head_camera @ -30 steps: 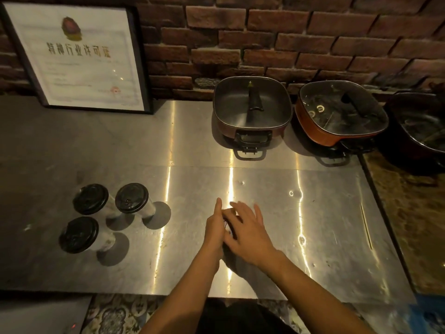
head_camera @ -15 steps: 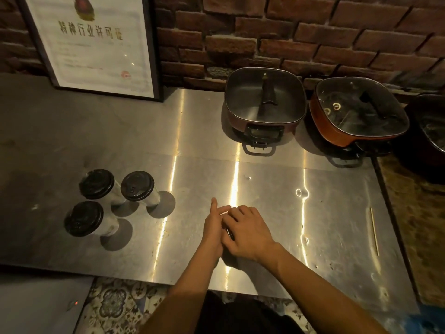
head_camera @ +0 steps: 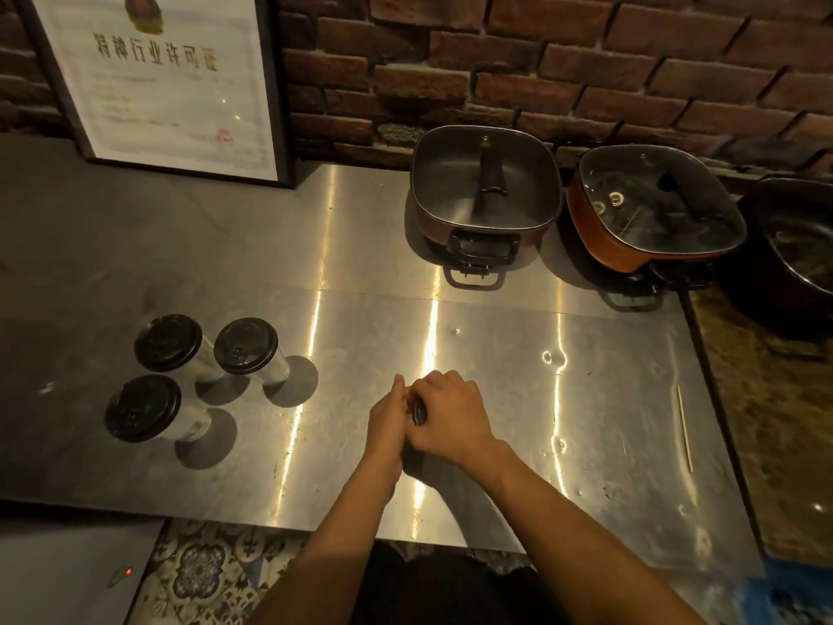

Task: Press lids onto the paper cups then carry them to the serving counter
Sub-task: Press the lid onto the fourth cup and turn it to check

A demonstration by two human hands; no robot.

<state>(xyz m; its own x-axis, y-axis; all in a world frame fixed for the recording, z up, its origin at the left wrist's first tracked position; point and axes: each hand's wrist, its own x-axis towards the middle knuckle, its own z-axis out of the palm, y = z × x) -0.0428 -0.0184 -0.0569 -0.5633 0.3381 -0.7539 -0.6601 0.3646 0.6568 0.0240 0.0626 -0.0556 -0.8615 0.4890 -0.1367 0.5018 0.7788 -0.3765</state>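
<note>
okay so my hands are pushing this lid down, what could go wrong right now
1. The left hand and right hand hide nearly all of the lid, so a crooked seat may go unnoticed.
2. The three lidded cups stand close together; grabbing one could tip another.

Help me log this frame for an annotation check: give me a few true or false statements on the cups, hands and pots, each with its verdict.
1. Three cups with black lids stand grouped on the steel counter. True.
2. The hands are pressing one of those three lids. False: the left hand and right hand are together, apart from that group, around a small dark thing mostly hidden.
3. Two square pots sit by the brick wall. True.
4. A framed certificate lies flat on the counter. False: it stands upright at the wall.
</note>
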